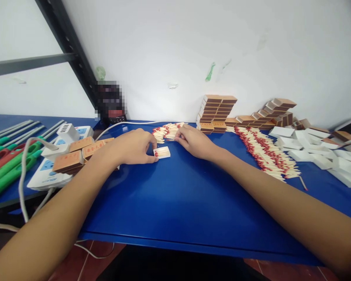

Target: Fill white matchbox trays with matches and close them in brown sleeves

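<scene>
Matches (163, 150) in a white tray (164, 157)
Left hand (137, 146) pinches the tray's end on the blue surface (163, 199); right hand (192, 140), fingers curled, sits beside the match pile (167, 130) (whether holding any, I cannot tell).

Red Chinese characters stand on the orange top of a matchbox (94, 149) at the left, beside the forearm; they seem to read 安全火柴, "safety matches", though the last ones blur. A neighbouring matchbox (68, 160) carries red characters too, too soft to make out. Blue lettering, likely a brand, shows on the white power strip (36, 182) but cannot be read. Red print on the stacked matchboxes (206, 127) by the wall is too small to decipher.
</scene>
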The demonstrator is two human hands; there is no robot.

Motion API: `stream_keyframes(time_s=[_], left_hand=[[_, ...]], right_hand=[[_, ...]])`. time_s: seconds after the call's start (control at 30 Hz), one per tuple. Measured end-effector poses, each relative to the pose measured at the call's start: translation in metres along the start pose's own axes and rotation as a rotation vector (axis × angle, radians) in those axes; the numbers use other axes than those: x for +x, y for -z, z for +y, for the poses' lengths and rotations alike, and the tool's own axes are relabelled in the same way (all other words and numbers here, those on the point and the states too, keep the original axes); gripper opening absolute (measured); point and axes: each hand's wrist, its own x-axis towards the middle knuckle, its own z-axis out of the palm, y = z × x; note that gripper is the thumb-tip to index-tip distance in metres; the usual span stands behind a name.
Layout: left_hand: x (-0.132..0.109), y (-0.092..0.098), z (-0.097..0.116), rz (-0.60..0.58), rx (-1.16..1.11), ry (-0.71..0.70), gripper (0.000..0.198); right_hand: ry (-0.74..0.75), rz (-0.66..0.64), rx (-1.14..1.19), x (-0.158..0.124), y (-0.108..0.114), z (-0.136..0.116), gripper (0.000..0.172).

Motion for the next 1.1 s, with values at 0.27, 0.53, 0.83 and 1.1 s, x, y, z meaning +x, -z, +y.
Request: stream_keyframes(time_s=[0.27,0.53,0.83,1.1], left_hand=[[0.000,0.000,0.000,0.000,-0.013,0.001,0.032],[0.001,-0.002,-0.002,0.026,-0.030,-0.018,0.028],[0.000,0.000,0.000,0.017,-0.024,-0.011,0.027],[0.001,-0.003,-0.002,0.045,-0.024,-0.031,0.027]], right_hand=[[0.069,0.002,0.079,-0.002,0.011,0.006,0.010],[0.066,-0.039,0.100,-0.002,0.016,0.018,0.005],[0.047,-0.047,0.066,-0.002,0.012,0.009,0.008],[0.059,-0.075,0.090,-0.005,0.017,-0.005,0.011]])
